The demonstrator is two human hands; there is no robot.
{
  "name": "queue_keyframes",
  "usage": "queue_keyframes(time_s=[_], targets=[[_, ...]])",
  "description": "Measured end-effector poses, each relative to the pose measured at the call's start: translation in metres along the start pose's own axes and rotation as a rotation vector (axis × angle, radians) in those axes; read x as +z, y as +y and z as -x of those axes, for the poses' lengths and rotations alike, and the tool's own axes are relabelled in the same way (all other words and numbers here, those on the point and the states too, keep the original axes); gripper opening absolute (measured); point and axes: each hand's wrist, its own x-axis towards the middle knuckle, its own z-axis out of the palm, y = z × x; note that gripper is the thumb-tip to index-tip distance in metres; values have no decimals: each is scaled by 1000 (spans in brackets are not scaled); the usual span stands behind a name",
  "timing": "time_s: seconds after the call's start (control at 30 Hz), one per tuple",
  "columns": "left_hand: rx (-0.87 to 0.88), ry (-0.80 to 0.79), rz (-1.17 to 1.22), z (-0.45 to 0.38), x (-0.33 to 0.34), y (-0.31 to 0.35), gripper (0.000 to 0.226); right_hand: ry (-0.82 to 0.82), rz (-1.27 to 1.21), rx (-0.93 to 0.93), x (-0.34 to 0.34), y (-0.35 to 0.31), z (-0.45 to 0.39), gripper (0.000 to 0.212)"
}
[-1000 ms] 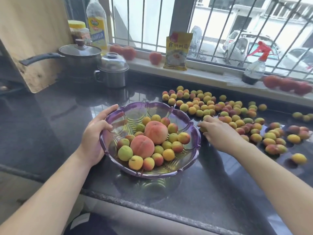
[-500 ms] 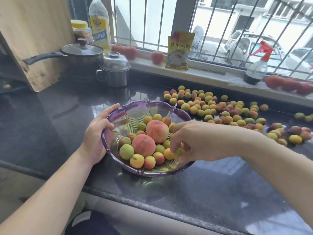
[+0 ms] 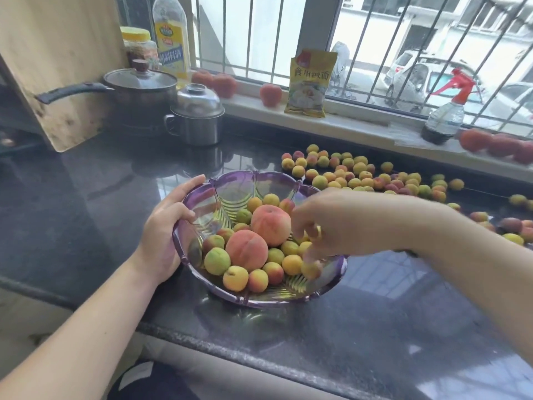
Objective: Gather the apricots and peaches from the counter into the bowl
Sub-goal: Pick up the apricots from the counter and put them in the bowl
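Note:
A purple glass bowl (image 3: 259,180) stands on the dark counter, holding two peaches (image 3: 271,225) and several small apricots (image 3: 235,278). My left hand (image 3: 164,226) grips the bowl's left rim, thumb inside. Over the bowl's right side hovers my right hand (image 3: 337,223), fingers loose and pointing down; a blurred apricot (image 3: 311,269) lies just below the fingertips. Many more apricots (image 3: 360,174) are scattered on the counter behind and to the right of the bowl, some hidden by my right arm.
A lidded pan (image 3: 141,90) and a steel lidded mug (image 3: 199,116) stand at the back left beside a wooden board (image 3: 57,67). The windowsill carries a yellow packet (image 3: 310,82), a spray bottle (image 3: 445,116) and red fruits (image 3: 271,95). The counter's front edge (image 3: 259,359) runs close below the bowl.
My right hand came from the apricots on the counter to over the bowl, lowered into the fruit, then lifted slightly with its fingers loosened. The left hand stayed on the rim.

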Motion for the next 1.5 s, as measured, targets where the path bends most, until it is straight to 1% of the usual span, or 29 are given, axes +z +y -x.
queue_keyframes(time_s=[0.07, 0.13, 0.17, 0.2, 0.23, 0.3, 0.37, 0.43, 0.47, 0.57, 0.63, 0.7, 0.73, 0.83, 0.9, 0.97, 1.07, 1.13, 1.17, 1.23, 1.3, 1.43, 1.5], targets=[[2, -5, 2, -2, -1, -2, 61, 214, -93, 45, -20, 26, -11, 13], [6, -11, 6, -4, -3, -2, 63, 409, -227, 129, -31, 59, -39, 10], [9, -17, 3, -5, -3, -2, 63, 449, -265, 179, -31, 76, -60, 10], [13, -25, 0, -6, -4, -3, 63, 462, -251, 220, -28, 91, -83, 12], [15, -33, 0, -7, -4, -4, 62, 455, -202, 248, -21, 104, -107, 13], [22, -46, 12, -9, -6, -6, 60, 384, -87, 265, -7, 120, -151, 20], [25, -59, 20, -10, -7, -7, 64, 290, 32, 248, 2, 125, -184, 30], [31, -72, 22, -10, -7, -7, 65, 209, 118, 241, 7, 121, -201, 35], [34, -74, 26, -10, -8, -7, 65, 191, 154, 237, 9, 120, -206, 34], [37, -69, 31, -11, -8, -8, 63, 208, 292, 203, 14, 121, -213, 26], [34, -50, 15, -10, -8, -8, 63, 243, 330, 166, 15, 120, -210, 20], [27, -38, 2, -9, -7, -6, 63, 325, 256, 133, 17, 122, -204, 19], [22, -35, 3, -9, -7, -6, 63, 369, 161, 129, 16, 121, -199, 22], [7, -24, 8, -6, -5, -4, 65, 567, -284, 178, 3, 112, -163, 28], [6, -20, 5, -5, -3, -2, 64, 645, -524, 183, -3, 103, -125, 23], [5, -22, 4, -4, -2, -1, 58, 655, -630, 146, -3, 89, -79, 14], [-1, -17, 2, -3, -1, 0, 58, 594, -564, 57, 11, 69, -28, 7], [-6, -12, 3, -1, 0, 2, 62, 552, -437, -13, 25, 59, -13, 14], [-7, -9, 1, 0, 1, 3, 62, 536, -397, -35, 32, 56, -11, 18], [-4, -6, 6, 1, 3, 4, 56, 514, -397, -48, 42, 56, -13, 21], [-7, -7, 14, 2, 4, 4, 54, 512, -398, -59, 47, 61, -18, 20], [-22, 6, 29, 4, 4, 7, 63, 457, -349, -84, 50, 70, -19, 17], [-14, 8, 18, 4, 5, 7, 57, 433, -335, -88, 49, 72, -19, 16]])
